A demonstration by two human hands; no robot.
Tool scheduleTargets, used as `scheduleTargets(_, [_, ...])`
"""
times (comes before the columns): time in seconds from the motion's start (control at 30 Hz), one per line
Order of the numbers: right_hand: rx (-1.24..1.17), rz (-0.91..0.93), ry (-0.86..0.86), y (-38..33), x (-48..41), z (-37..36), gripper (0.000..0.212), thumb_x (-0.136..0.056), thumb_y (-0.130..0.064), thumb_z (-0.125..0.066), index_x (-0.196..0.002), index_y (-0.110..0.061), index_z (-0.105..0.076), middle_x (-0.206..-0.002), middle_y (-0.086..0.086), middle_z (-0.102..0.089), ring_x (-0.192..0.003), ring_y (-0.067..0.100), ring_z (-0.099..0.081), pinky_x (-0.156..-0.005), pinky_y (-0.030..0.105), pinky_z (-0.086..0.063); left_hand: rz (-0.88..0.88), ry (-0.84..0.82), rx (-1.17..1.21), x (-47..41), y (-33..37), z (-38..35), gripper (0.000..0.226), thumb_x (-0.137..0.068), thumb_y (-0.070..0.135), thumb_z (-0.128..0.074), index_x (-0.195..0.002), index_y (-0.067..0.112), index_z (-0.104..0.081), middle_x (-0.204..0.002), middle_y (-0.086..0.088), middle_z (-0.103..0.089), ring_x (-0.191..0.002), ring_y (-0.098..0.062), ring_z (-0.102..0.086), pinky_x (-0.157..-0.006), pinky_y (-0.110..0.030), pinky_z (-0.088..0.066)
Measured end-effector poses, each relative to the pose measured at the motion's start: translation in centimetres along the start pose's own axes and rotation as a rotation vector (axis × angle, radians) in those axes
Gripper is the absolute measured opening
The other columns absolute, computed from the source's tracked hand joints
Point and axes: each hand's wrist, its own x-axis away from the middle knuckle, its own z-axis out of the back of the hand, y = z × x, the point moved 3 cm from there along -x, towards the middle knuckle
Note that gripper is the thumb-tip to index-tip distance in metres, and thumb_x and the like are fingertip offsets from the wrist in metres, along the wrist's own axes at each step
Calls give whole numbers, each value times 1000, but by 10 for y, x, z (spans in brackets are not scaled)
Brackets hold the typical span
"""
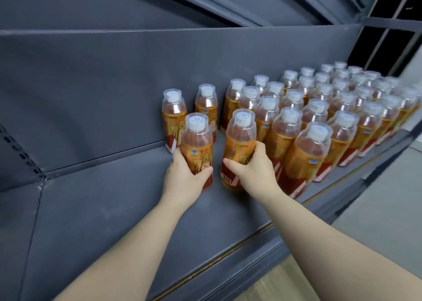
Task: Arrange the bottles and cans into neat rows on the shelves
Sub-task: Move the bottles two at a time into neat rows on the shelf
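Grey shelf (118, 209), bottles (196, 141) in left grip (185, 175), right grip (253, 166)

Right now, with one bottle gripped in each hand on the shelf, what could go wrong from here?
1. The right hand holds the right bottle close beside the packed rows; sliding it in carelessly could bump a neighbour and topple several.
2. Both hands grip low on tall bottles; the left hand could tip the left bottle if it pushes fast.
3. The two back bottles stand just behind and might get knocked askew.
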Motion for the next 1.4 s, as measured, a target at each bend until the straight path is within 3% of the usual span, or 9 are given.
scheduleTargets(0.43, [-73, 78, -150, 0, -80, -32, 74, -75, -49, -81, -131, -25, -39, -116, -10, -58, -104, 13, -58, -90, 34, -53, 102, 157, 55, -38, 0, -13, 74, -81, 25, -82, -140, 23, -38, -124, 8, -57, -112, -12, -56, -89, -26, -43])
scheduleTargets(0.83, [-53, 76, -197, 11, -91, -48, 88, -76, -49, -81, -143, -23, -29, -130, -6, -54, -115, 16, -57, -95, 37, -53, 116, 94, 22, -41, -9, -10, 81, -85, 26, -78, -146, 24, -25, -133, 10, -49, -121, -11, -52, -95, -25, -43])
scheduleTargets(1.07, [22, 91, -223, 15, -91, -50, 73, -84, -39, -77, -139, -23, -32, -125, -5, -55, -115, 20, -58, -91, 34, -51, 103, 161, -113, -44, -12, -11, 74, -84, 33, -76, -143, 24, -33, -136, 1, -46, -121, -17, -50, -96, -30, -42])
scheduleTargets(1.4, [22, 78, -197, 11, -101, -61, 75, -82, -38, -80, -137, -20, -34, -128, 0, -56, -116, 23, -58, -95, 40, -54, 133, 165, -70, -60, -12, -13, 68, -90, 23, -72, -144, 22, -31, -135, 0, -50, -113, -12, -49, -92, -25, -38])
